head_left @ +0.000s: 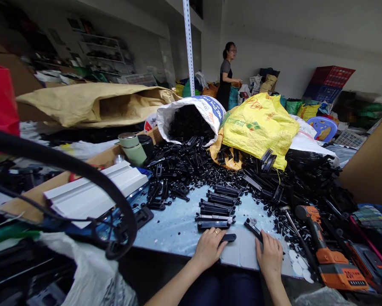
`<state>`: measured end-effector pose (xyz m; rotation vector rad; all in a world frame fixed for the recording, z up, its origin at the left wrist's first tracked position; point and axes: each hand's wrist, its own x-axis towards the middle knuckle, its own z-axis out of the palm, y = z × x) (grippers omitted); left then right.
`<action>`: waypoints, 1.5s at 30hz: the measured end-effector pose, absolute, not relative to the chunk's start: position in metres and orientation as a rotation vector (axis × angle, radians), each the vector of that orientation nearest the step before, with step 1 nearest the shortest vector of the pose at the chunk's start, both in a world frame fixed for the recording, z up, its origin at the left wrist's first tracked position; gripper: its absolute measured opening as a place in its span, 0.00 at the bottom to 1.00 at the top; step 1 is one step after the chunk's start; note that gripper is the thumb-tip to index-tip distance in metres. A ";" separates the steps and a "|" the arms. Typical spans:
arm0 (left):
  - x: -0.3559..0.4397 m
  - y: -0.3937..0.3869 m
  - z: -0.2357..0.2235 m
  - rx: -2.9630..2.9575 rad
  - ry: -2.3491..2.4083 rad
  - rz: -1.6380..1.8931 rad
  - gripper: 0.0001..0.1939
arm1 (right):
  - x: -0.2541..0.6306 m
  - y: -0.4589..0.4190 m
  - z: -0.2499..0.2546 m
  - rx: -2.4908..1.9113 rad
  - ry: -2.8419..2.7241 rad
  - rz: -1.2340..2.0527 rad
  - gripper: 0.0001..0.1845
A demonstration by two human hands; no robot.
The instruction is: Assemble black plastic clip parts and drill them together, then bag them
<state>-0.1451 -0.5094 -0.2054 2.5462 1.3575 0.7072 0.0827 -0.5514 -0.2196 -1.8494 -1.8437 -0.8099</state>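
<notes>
At the front edge of the table, my left hand is closed over a long black plastic part, whose rounded end sticks out past the fingers to the right. My right hand grips a second long black part, which slants up and away to the left. Just beyond my left hand, several similar black pieces lie side by side in a column. Behind them spreads a heap of loose black parts, with small screw-like bits scattered through it.
A white sack spills black parts, beside a yellow sack. An orange cordless drill lies right, near a hammer-like tool. A green flask, white channel piece and thick black cable are left. A person stands behind.
</notes>
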 end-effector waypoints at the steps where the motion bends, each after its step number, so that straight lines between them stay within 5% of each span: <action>1: -0.145 -0.509 -0.204 2.538 1.358 0.682 0.12 | 0.083 -0.552 -0.220 -1.861 -1.844 -0.806 0.23; 20: -0.147 -0.490 -0.168 2.413 1.301 0.192 0.08 | 0.085 -0.553 -0.224 -1.943 -1.866 -0.714 0.21; 29: -0.157 -0.495 -0.163 2.570 1.236 0.175 0.09 | 0.092 -0.543 -0.198 -2.257 -1.977 -0.432 0.14; 39: -0.162 -0.496 -0.174 2.587 1.085 0.271 0.15 | 0.078 -0.551 -0.134 -1.695 -2.779 0.344 0.17; 45: -0.152 -0.496 -0.168 2.540 1.079 0.197 0.20 | 0.047 -0.545 -0.136 -1.741 -2.923 0.375 0.19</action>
